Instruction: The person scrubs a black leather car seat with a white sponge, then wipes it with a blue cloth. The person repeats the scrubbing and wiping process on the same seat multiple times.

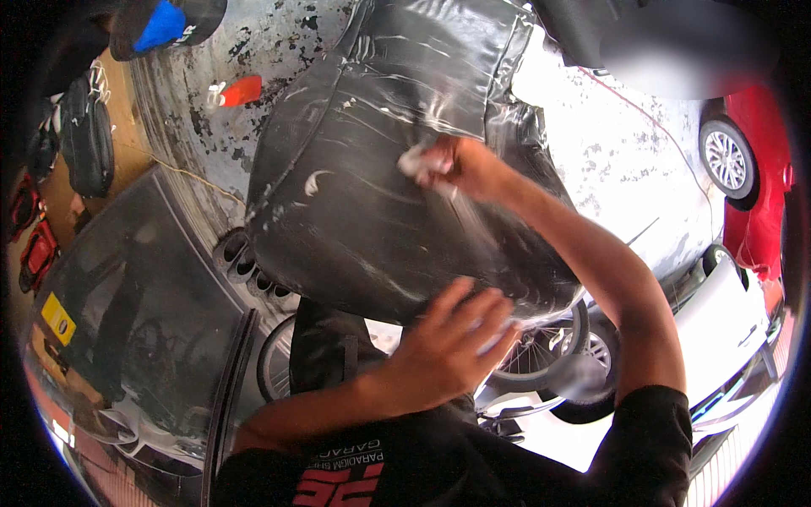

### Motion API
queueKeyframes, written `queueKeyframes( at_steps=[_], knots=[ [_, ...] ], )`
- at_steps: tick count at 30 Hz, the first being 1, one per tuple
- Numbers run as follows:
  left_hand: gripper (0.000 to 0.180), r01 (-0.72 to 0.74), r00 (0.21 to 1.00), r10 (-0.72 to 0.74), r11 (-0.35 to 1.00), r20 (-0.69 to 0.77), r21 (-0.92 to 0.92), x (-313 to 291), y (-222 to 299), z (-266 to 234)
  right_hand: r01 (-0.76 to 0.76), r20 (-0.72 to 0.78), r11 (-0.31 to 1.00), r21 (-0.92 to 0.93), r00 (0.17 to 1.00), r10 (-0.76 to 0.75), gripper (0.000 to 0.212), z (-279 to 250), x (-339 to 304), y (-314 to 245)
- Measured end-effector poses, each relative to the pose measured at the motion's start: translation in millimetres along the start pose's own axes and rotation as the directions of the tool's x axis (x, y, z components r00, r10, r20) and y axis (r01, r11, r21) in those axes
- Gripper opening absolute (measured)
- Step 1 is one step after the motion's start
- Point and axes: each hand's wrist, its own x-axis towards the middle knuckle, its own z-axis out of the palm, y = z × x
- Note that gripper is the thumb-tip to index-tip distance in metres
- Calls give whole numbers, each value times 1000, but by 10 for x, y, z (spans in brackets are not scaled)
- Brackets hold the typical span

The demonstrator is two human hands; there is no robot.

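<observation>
A black leather-like car seat (338, 228) lies in front of me, with white foamy streaks and smears across its surface. My right hand (469, 169) is closed around a small white wad (412, 162) pressed on the middle of the seat. Whether the wad is a cloth or a sponge I cannot tell, as motion blurs it. At the near edge of the seat is my left hand (448, 342), its fingers spread and holding nothing. A curved white blob of foam (317, 183) sits on the left part of the seat.
An orange bottle with a white top (242, 90) lies on the worn grey floor beyond the seat. A dark car windscreen (144, 304) stands at left, a bicycle wheel (583, 325) at near right. Red (756, 127) and white (722, 321) cars stand far right.
</observation>
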Motion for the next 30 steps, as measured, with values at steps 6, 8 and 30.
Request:
queueKeyframes(
  at_steps=[6, 8, 30],
  knots=[
    [59, 54, 998, -50, 983, -27, 175, -877, -973, -605, 185, -25, 951, 249, 982, -185, 31, 226, -222, -1037],
    [50, 11, 992, 12, 982, -124, 187, -822, -1098, -492, 235, -187, 968, -84, 951, -247, 31, 307, 256, -539],
    [28, -98, 986, 91, 994, -143, -48, -738, -1465, -382, 41, -340, 962, -269, 931, -135, 36, 354, 1873, -163]
  ],
)
